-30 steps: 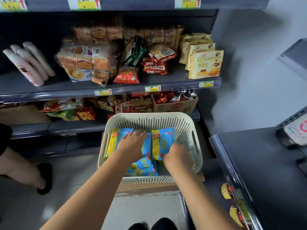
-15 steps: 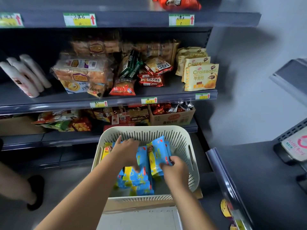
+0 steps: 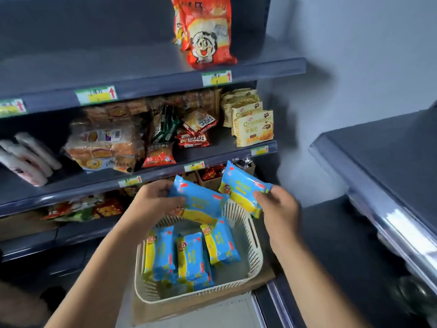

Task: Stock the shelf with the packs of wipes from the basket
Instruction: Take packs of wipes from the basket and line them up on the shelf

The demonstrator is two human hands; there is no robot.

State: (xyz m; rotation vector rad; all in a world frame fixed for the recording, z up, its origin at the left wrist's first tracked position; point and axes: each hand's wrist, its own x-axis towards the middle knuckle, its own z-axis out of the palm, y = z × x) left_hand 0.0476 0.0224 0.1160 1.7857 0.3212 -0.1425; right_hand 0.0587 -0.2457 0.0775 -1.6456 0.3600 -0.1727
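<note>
Now one blue-and-yellow pack of wipes [image 3: 199, 203] sits in the left hand [image 3: 153, 202], fingers curled round its end, above the basket [image 3: 256, 247]. A second pack [image 3: 241, 188], at two o'clock from the first, is pinched by the right hand [image 3: 280, 210]. More packs [image 3: 191, 256] lie in the basket at six o'clock. On the shelf [image 3: 227, 156] at twelve o'clock a yellow box [image 3: 256, 129] reads "Croissant". Price tags [image 3: 95, 94] bear red arrows. Higher, a red bag [image 3: 208, 36] stands.
</note>
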